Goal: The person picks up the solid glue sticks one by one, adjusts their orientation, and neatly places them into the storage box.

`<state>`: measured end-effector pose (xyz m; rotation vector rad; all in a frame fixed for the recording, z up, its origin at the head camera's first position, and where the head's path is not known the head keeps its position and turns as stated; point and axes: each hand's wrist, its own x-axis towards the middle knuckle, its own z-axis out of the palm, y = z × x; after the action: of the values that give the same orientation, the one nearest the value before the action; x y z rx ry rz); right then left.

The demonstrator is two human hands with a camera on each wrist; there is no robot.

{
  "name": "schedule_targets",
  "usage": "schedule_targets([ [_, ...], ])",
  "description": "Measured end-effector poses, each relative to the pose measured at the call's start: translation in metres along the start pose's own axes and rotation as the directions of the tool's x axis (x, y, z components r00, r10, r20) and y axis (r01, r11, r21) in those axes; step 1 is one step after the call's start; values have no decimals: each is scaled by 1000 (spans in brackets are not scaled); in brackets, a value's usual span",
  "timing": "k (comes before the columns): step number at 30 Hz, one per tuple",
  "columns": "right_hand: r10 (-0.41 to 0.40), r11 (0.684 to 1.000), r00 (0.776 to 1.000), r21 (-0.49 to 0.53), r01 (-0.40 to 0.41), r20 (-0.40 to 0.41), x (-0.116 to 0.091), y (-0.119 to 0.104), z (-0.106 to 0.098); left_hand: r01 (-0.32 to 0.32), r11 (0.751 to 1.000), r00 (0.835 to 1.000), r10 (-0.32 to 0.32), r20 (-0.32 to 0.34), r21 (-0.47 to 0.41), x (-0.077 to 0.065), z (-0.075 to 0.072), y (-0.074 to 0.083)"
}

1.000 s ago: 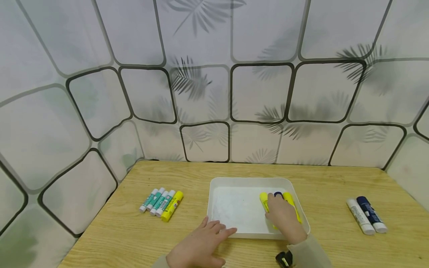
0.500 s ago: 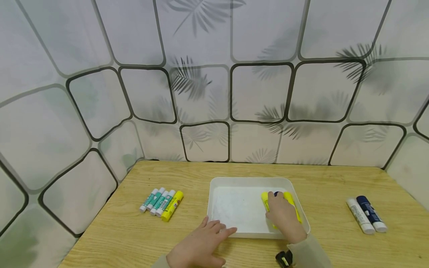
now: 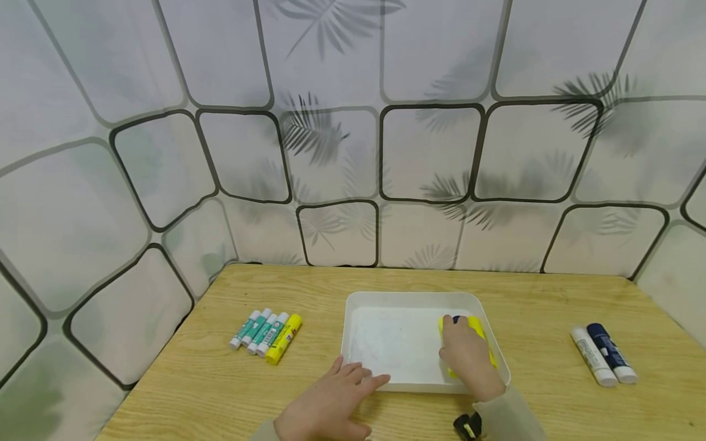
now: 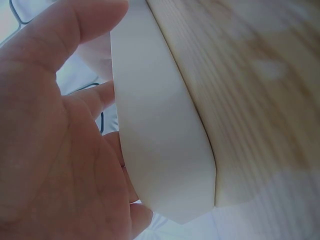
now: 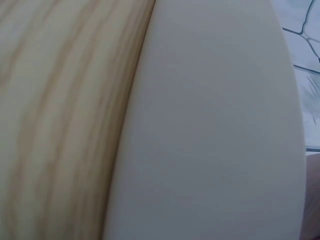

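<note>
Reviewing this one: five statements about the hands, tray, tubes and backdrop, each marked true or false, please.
1. The right hand reaches into the tray. True.
2. The left hand is at the tray's far edge. False: near edge.
3. A yellow tube lies left of the tray, beside green-white tubes. True.
4. Three tubes lie right of the tray. False: one white tube, one blue tube.
5. The backdrop has leaf prints. True.

Wooden table [image 3: 540, 343]: white tray [image 3: 391, 343] between glue sticks [image 3: 284, 340].
</note>
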<state>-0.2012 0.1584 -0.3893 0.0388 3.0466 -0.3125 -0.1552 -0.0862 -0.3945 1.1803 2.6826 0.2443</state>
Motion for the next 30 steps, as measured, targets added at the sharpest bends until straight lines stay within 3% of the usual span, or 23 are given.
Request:
schedule_targets([
  [30,-36,999,999,1,36,-31,-2,1,-1,-16,1000,1000,16,-11,11,1,2,-1],
])
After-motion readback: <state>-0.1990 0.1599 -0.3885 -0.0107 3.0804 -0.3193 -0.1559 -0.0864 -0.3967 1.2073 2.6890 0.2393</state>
